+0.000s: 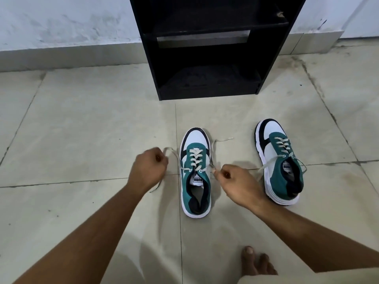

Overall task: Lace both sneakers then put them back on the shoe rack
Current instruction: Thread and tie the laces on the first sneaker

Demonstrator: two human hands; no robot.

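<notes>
Two teal, white and navy sneakers stand on the tiled floor, toes pointing toward the rack. The near sneaker (195, 177) sits in the middle with its cream lace threaded through the eyelets. My left hand (148, 167) is shut on the lace's left end, pulled out to the left of that shoe. My right hand (233, 181) pinches the lace's right end beside the shoe's top eyelet; the lace tip (228, 138) trails beyond it. The second sneaker (279, 160) stands to the right, laced, its loose ends lying on the floor.
A black shoe rack (207, 58) with open shelves stands against the white wall just beyond the sneakers. A bare foot (256, 261) rests on the floor at the bottom, right of centre. Pale floor tiles (82, 130) surround the shoes.
</notes>
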